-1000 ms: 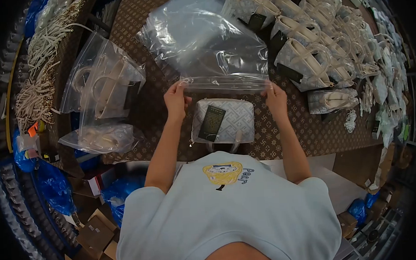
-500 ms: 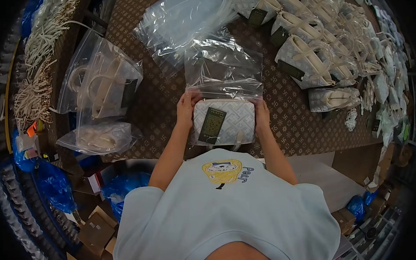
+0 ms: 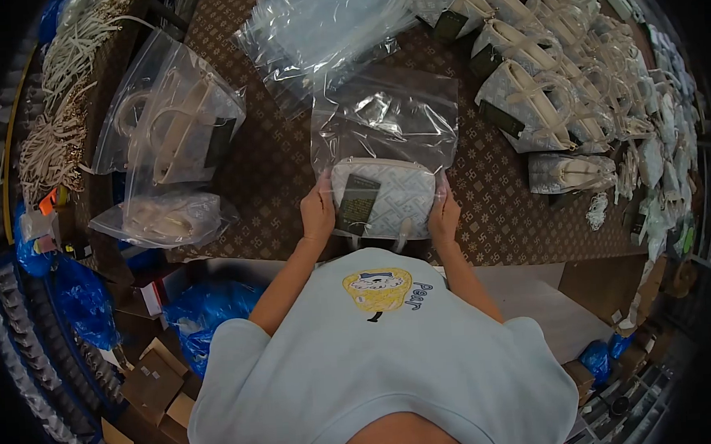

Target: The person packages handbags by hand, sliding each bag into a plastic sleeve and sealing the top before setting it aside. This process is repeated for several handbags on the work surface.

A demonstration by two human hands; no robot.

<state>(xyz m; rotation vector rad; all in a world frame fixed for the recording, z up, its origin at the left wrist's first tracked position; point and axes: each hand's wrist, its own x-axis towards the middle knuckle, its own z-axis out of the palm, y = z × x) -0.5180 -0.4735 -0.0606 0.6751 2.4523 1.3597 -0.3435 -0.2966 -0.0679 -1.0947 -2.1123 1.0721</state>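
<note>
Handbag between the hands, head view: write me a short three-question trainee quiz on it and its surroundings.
1. Where are the left hand and right hand?
A) On the far stack
B) At opposite sides of the patterned handbag
C) Both at the handbag's top
2. True or false: The handbag's handles point away from the person's shirt.
3. Fill in: Extending beyond the handbag is a clear ____ bag.

Key: 1 B; 2 false; 3 plastic.

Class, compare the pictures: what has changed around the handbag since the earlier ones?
The clear bag has moved toward the person, now over the handbag. The left hand and right hand moved closer together, down to the handbag's sides. The stack of clear bags stayed put.
</note>
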